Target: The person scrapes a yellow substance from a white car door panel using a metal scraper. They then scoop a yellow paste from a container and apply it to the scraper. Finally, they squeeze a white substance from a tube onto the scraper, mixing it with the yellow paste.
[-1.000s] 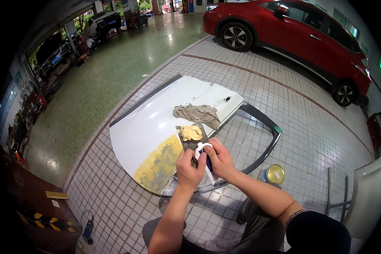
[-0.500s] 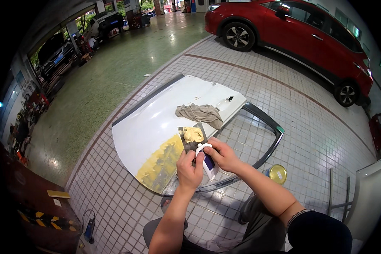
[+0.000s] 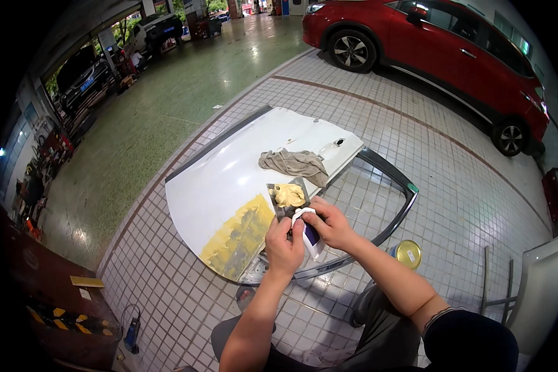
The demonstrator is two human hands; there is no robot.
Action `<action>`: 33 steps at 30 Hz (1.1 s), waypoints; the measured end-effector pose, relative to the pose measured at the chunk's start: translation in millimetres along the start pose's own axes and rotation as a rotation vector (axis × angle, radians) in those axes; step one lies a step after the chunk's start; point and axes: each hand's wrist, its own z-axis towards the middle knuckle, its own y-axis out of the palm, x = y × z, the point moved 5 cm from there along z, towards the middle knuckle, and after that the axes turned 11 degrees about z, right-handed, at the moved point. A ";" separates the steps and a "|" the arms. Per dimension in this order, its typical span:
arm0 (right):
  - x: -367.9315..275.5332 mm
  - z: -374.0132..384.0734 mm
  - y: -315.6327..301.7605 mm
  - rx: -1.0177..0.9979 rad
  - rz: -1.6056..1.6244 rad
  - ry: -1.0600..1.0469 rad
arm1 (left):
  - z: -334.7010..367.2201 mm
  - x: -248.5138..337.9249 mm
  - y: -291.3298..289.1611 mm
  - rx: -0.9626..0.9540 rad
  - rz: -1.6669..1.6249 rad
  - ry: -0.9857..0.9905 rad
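Observation:
My left hand [image 3: 284, 249] is closed around the lower end of a dark, flat putty spreader plate [image 3: 279, 206], its thumb beside a tube. A lump of pale yellow body filler [image 3: 290, 194] sits on the plate. My right hand [image 3: 330, 227] grips the upper end of the white and purple squeeze tube [image 3: 313, 242], close against my left hand. Fingers hide the tube's end. Below my hands lies a white car door [image 3: 220, 177] with a bare window frame. Yellow filler [image 3: 237, 239] is spread over its near left corner. A crumpled grey-brown rag [image 3: 293, 165] rests on it.
An open tin [image 3: 407, 254] with a yellowish round top stands on the tiles right of the door. A red car [image 3: 440, 56] is parked at the far right. At the right edge leans a pale panel [image 3: 542, 291]. A dark blue corded tool [image 3: 131, 335] lies at lower left.
Both hands, with the plate and tube, have shifted slightly right across the door. Both grips stay closed. The door and rag look the same.

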 end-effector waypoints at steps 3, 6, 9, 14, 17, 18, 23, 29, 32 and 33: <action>-0.1 0.5 0.4 0.003 0.015 0.005 | -0.5 -5.1 2.2 -0.021 0.034 -0.015; 3.3 1.0 -1.8 0.004 0.021 0.002 | -0.1 -5.4 5.1 -0.020 0.048 -0.001; 8.1 1.8 -2.9 -0.007 0.010 0.007 | -1.0 -7.2 6.7 -0.020 0.053 -0.002; 7.9 2.1 -5.5 -0.024 0.008 0.010 | -0.9 -10.1 11.8 -0.016 0.040 -0.003; 9.0 2.4 -5.2 -0.032 0.007 -0.006 | -0.5 -10.3 11.1 -0.022 0.018 0.000; 8.1 2.3 -5.5 -0.042 0.011 -0.011 | -0.2 -9.9 10.8 -0.020 0.008 0.005; -2.7 1.2 -11.7 -0.134 0.057 0.006 | -0.2 -2.8 6.2 -0.018 -0.010 0.015; -12.4 -6.0 -10.4 -0.206 0.065 -0.017 | -6.2 -12.5 3.1 0.035 -0.107 -0.149; -12.0 -8.0 -11.6 -0.205 0.094 -0.026 | -5.5 -11.9 3.6 0.047 -0.124 -0.160; -12.5 -8.7 -12.5 -0.206 0.096 -0.025 | -5.5 -11.0 3.6 0.051 -0.121 -0.149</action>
